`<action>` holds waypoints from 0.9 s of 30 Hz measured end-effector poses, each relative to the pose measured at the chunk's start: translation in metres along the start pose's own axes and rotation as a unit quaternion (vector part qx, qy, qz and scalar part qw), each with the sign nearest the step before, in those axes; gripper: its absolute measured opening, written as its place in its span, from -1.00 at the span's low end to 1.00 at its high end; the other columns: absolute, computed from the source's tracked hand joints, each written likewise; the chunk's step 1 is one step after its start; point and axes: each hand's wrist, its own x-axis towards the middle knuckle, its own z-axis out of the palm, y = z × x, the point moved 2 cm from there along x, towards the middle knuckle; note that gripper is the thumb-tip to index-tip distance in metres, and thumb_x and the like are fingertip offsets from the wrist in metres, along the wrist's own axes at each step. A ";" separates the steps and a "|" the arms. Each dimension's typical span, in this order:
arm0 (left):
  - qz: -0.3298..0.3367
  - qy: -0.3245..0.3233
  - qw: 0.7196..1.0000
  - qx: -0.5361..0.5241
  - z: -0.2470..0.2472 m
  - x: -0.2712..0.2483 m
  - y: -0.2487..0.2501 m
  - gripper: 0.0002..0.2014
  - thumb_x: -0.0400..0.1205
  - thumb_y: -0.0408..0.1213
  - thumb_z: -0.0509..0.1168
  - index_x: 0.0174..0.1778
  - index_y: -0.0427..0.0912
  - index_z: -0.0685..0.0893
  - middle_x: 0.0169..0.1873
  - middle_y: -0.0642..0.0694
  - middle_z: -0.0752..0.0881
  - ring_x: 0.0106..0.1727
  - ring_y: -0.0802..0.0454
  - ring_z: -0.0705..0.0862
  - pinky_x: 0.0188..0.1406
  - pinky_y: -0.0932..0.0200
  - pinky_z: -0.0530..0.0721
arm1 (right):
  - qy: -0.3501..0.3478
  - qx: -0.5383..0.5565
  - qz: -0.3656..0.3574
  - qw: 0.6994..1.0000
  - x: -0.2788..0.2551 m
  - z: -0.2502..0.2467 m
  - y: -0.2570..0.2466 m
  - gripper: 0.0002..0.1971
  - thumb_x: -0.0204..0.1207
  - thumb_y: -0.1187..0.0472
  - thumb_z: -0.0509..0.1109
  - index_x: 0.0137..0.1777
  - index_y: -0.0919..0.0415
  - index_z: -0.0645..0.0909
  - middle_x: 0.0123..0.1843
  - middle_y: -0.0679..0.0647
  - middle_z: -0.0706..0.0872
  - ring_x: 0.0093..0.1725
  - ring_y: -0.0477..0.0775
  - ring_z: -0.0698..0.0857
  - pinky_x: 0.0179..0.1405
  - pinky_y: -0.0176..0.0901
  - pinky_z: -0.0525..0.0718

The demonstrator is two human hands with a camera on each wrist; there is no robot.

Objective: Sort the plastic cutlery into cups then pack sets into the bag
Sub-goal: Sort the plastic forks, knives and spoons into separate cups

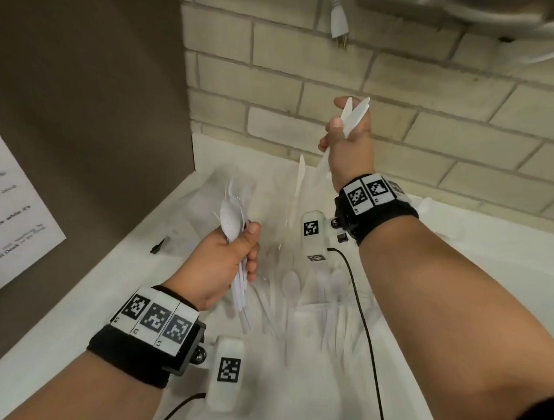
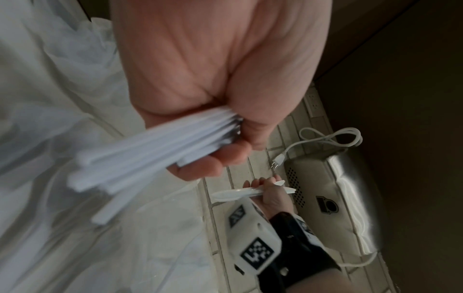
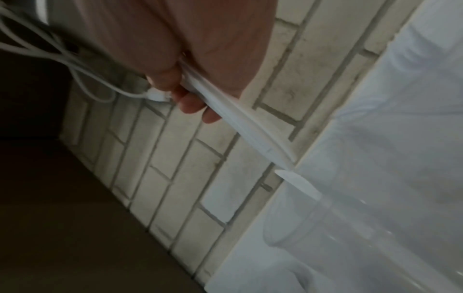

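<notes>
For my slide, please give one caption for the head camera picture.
Left hand grips a bundle of white plastic spoons; raised right hand holds white plastic knives above a white-covered table.

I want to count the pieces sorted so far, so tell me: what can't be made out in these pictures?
- Spoon bundle in the left hand: the count is hidden, since the bowls overlap in the head view and the handles blur in the left wrist view.
- Knives in the right hand: the palm covers their middles; number unclear.
- Clear cups: barely visible against the white table; contents unreadable.
- Loose cutlery on the table: white on white, blurred.
</notes>
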 end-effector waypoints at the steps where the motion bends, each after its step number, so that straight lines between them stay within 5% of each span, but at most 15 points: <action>1: -0.003 0.007 1.000 0.002 0.000 0.002 -0.001 -0.79 0.67 -0.14 0.23 -0.23 -0.15 0.50 -0.50 -0.02 0.45 -0.49 0.07 0.45 -0.44 0.13 0.51 | 0.007 0.009 0.006 1.000 0.004 0.003 0.008 -0.76 0.66 0.30 0.12 0.15 -0.06 0.45 -0.17 0.06 0.51 -0.33 0.01 0.52 -0.20 -0.25 0.65; 6: -0.015 0.014 1.000 0.015 0.001 0.011 -0.009 -0.78 0.65 -0.12 0.25 -0.24 -0.16 0.54 -0.50 -0.03 0.48 -0.49 0.04 0.46 -0.42 0.09 0.53 | 0.006 0.017 0.059 0.998 0.020 0.021 0.044 -0.81 0.65 0.33 0.15 0.13 0.03 0.45 -0.20 0.07 0.51 -0.31 0.04 0.52 -0.33 -0.32 0.59; 10: -0.023 0.014 1.000 0.012 -0.002 0.018 -0.012 -0.77 0.65 -0.13 0.26 -0.25 -0.18 0.54 -0.49 -0.06 0.49 -0.48 0.02 0.47 -0.45 0.10 0.55 | -0.029 -0.003 0.134 0.991 0.025 0.029 0.075 -0.86 0.65 0.27 0.24 0.16 0.08 0.45 -0.12 0.11 0.59 -0.33 0.03 0.65 -0.22 -0.05 0.67; 15: -0.025 0.011 0.999 0.021 -0.002 0.022 -0.014 -0.76 0.65 -0.13 0.25 -0.26 -0.20 0.53 -0.49 -0.05 0.50 -0.47 0.01 0.48 -0.42 0.09 0.55 | -0.057 -0.117 0.150 0.980 0.031 0.024 0.078 -0.59 0.64 0.14 0.29 0.46 0.19 0.46 0.23 0.12 0.71 0.23 0.07 0.66 0.36 -0.04 0.56; 19: -0.030 0.009 0.999 0.022 0.004 0.021 -0.015 -0.76 0.66 -0.12 0.25 -0.24 -0.19 0.52 -0.51 -0.04 0.51 -0.48 0.02 0.49 -0.39 0.07 0.54 | -0.079 -0.140 0.119 0.980 0.025 0.016 0.061 -0.56 0.67 0.20 0.25 0.54 0.26 0.40 0.46 0.15 0.58 0.45 0.07 0.54 0.49 -0.08 0.46; 22: -0.036 0.006 0.999 0.023 0.009 0.019 -0.014 -0.77 0.66 -0.12 0.26 -0.21 -0.20 0.54 -0.51 -0.03 0.53 -0.48 0.03 0.51 -0.40 0.08 0.56 | -0.079 -0.107 0.093 0.987 0.013 0.008 0.040 -0.63 0.67 0.23 0.26 0.46 0.22 0.51 0.41 0.06 0.63 0.39 -0.03 0.59 0.43 -0.17 0.51; 25: -0.039 0.002 0.999 0.031 0.012 0.015 -0.013 -0.74 0.65 -0.10 0.27 -0.14 -0.26 0.57 -0.51 -0.03 0.56 -0.47 0.00 0.54 -0.36 0.07 0.59 | -0.104 -0.068 0.082 0.989 -0.011 0.000 0.017 -0.72 0.65 0.26 0.28 0.32 0.19 0.64 0.18 -0.04 0.70 0.14 -0.15 0.65 0.14 -0.44 0.55; 27: -0.040 -0.004 0.999 0.032 0.015 0.012 -0.011 -0.73 0.64 -0.09 0.27 -0.09 -0.28 0.59 -0.51 -0.03 0.56 -0.48 0.00 0.56 -0.38 0.09 0.61 | -0.134 -0.048 0.090 0.986 -0.030 -0.005 0.006 -0.79 0.63 0.28 0.31 0.19 0.16 0.70 0.07 -0.04 0.74 0.07 -0.14 0.67 0.12 -0.39 0.58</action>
